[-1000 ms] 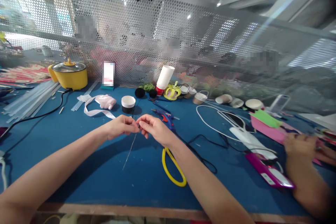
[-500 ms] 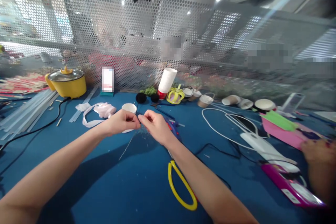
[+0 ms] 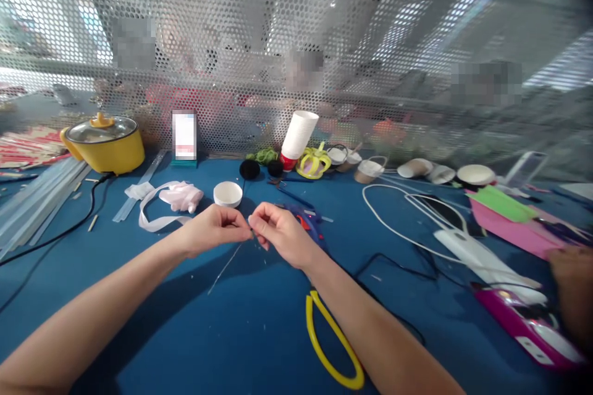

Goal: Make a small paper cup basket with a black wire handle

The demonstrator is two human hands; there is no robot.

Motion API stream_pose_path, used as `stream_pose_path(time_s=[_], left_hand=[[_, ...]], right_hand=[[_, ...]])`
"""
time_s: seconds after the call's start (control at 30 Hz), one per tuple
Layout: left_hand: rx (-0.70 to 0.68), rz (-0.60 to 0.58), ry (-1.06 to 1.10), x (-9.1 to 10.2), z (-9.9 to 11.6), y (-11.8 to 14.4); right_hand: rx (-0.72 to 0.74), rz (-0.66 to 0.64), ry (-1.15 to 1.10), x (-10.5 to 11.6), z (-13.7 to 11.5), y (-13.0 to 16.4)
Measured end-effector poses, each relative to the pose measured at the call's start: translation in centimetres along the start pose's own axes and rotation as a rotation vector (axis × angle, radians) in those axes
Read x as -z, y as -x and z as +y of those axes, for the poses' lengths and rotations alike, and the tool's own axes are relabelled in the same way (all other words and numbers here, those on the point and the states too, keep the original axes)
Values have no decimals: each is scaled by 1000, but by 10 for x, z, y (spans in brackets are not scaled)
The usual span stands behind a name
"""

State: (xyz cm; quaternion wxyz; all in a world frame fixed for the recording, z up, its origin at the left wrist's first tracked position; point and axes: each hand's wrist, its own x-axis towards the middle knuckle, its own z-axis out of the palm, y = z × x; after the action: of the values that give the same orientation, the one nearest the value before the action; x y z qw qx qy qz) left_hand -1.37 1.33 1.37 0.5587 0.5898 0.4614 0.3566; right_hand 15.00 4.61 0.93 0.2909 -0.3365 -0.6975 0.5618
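Observation:
My left hand (image 3: 222, 227) and my right hand (image 3: 280, 231) meet above the blue table, both with thumb and fingers pinched together. Something tiny and dark shows between the fingertips, too small to name. Below my left fingers a thin pale strand (image 3: 225, 268) slants down to the left; whether I hold it I cannot tell. Just behind my hands stands a white paper cup (image 3: 228, 194). A black round piece (image 3: 249, 169) sits farther back, with a thin dark line running down from it. A blue glue gun (image 3: 311, 222) lies partly hidden behind my right hand.
Yellow-handled scissors (image 3: 333, 345) lie beside my right forearm. At left are a white ribbon (image 3: 157, 222), glue sticks (image 3: 41, 210) and a yellow pot (image 3: 109, 145). Stacked cups (image 3: 300, 134) lean at the back. Cables, a purple power strip (image 3: 528, 330) and another person's hand (image 3: 572, 265) are at right.
The view has tilted down and shifted slightly. My hands remain pinched close together, a little lower against the cup, and more of the cup shows.

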Motion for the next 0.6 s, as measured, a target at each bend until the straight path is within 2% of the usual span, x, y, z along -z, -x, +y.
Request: stream_pose_path(time_s=[0.17, 0.3, 0.47, 0.6], left_hand=[[-29, 71, -127, -3, -4, 3], [-39, 65, -129, -4, -4, 5], [5, 10, 128, -3, -2, 6], [82, -17, 269, -5, -4, 5]], right_hand=[[-19, 35, 92, -3, 1, 3], [-34, 42, 36, -6, 1, 4], [-9, -47, -215, -5, -1, 4], [-14, -61, -259, -3, 0, 3]])
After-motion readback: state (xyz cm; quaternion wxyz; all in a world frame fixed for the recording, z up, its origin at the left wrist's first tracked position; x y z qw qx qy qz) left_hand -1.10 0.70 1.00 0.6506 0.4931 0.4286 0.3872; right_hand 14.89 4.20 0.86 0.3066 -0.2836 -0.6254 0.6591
